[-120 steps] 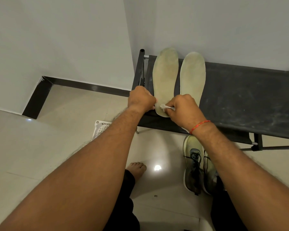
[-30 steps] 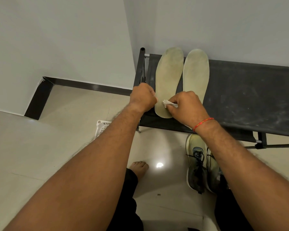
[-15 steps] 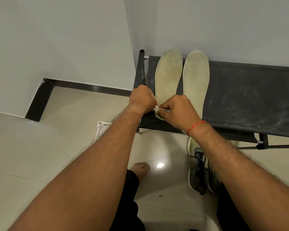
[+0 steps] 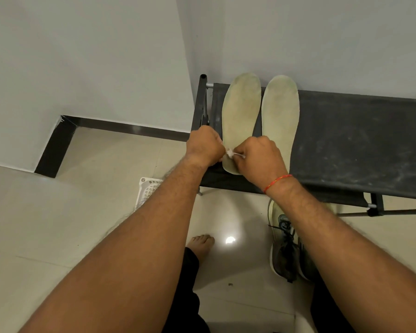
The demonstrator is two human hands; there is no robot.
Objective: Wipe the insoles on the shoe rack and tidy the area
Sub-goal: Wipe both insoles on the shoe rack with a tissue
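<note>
Right grip [image 4: 259, 159] slid tissue [image 4: 230, 153] leftward across insole [image 4: 240, 116] to left grip [image 4: 204, 147]

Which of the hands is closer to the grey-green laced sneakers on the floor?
Right. The right hand pinches a small white wipe above and just left of the grey-green laced sneakers; the left hand sits farther left, by the heel of the pale insole.
</note>
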